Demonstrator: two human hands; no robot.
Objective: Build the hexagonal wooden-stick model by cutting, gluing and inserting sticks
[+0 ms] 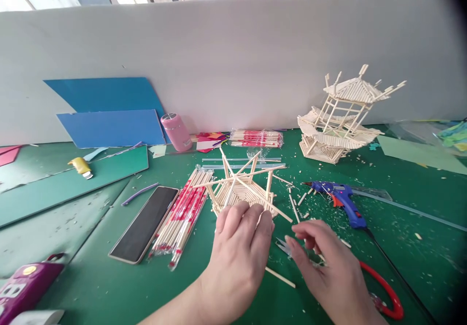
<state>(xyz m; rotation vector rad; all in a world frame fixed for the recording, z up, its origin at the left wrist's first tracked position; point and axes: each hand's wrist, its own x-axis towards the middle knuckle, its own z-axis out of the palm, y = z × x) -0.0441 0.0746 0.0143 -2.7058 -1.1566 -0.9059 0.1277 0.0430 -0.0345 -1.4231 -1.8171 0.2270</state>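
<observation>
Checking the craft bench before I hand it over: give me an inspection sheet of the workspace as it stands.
Surface: green mat, strewn with wood chips.
Job's things: half-built stick frame; red-handled scissors.
Clutter: wrapped chopsticks, phone, glue gun, finished stick pavilion, pink bottle, blue sheets.
Hands: left hand rests on the frame; right hand over the scissors, grip unclear.
Cables: black glue gun cord.
Surroundings: white partition.

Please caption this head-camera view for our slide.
Left hand steadies a half-built stick frame; right hand hovers near red-handled scissors.
</observation>
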